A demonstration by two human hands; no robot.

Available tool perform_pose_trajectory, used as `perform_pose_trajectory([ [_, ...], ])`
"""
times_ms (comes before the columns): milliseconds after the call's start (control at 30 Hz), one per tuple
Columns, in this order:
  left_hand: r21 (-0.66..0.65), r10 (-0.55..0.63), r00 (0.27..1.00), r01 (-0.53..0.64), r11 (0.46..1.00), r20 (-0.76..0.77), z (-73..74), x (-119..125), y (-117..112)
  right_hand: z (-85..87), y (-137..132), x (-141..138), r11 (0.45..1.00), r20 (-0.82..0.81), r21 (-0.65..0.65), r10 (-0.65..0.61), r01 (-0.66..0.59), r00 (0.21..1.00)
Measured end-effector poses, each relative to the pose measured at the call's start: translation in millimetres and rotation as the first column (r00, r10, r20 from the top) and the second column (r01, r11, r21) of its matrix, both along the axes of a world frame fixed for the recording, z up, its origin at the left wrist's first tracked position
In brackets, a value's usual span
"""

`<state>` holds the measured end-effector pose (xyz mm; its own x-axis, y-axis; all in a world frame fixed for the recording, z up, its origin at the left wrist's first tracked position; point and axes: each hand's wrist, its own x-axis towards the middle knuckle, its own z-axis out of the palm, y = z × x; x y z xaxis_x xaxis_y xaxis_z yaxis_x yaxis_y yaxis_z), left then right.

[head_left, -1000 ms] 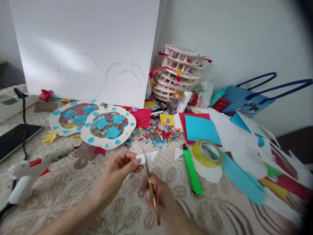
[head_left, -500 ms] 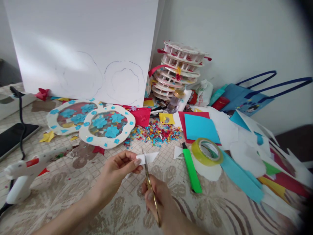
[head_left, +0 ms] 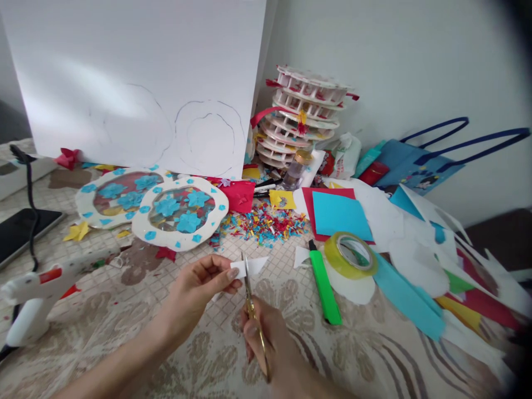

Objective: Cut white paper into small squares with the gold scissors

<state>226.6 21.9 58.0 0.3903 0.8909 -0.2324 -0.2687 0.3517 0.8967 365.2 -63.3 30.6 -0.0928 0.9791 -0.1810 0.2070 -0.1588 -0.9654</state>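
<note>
1. Nearest you, your right hand [head_left: 270, 330] is closed around the gold-coloured scissors [head_left: 250, 308], with the blades pointing away from you.
2. Your left hand [head_left: 203, 282] pinches a small white paper piece [head_left: 257, 266] between thumb and fingers. You have it by its left end, in front of you; its pointed end sticks out to the right, past the scissors. The blades cross it just beside your fingertips; you cannot tell how far the cut goes.
3. To your left lies a white glue gun [head_left: 31, 318]; to your right, a bright green tool [head_left: 325, 287], with a roll of clear yellowish tape [head_left: 333, 259] just beside it.
4. Beyond your hands, two white-rimmed panels [head_left: 143, 234] with blue paper flowers overlap. Right of them is a heap of coloured paper bits [head_left: 270, 224], and past the tape a blue sheet [head_left: 341, 216] lies on a red one.
5. Farthest from you stand a white board [head_left: 137, 55] bearing drawn curves, a tiered white structure [head_left: 310, 100] and, at the right, a blue bag [head_left: 415, 166].
</note>
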Motion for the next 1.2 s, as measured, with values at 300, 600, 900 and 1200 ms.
perform_pose_trajectory([
  [300,-0.012,-0.021,0.998,0.02,1.0,-0.06,-0.8,-2.4,1.6,-2.4,-0.9,-9.0,0.962,-0.068,-0.26,-0.102,0.081,0.992],
  [600,-0.149,-0.052,0.992,0.069,0.986,0.117,-0.3,-0.9,2.1,2.2,2.0,-18.4,0.897,-0.133,-0.423,-0.198,0.125,0.971],
  [900,-0.224,-0.068,0.979,0.112,0.968,0.194,-2.7,-5.2,7.3,-8.5,-9.6,2.0,0.991,-0.296,-0.129,-0.008,-0.031,0.955],
  [1200,-0.204,-0.122,0.987,0.141,0.969,0.104,0.9,-4.7,8.3,2.4,-5.4,-1.3,0.987,-0.498,-0.158,-0.115,0.04,0.86],
])
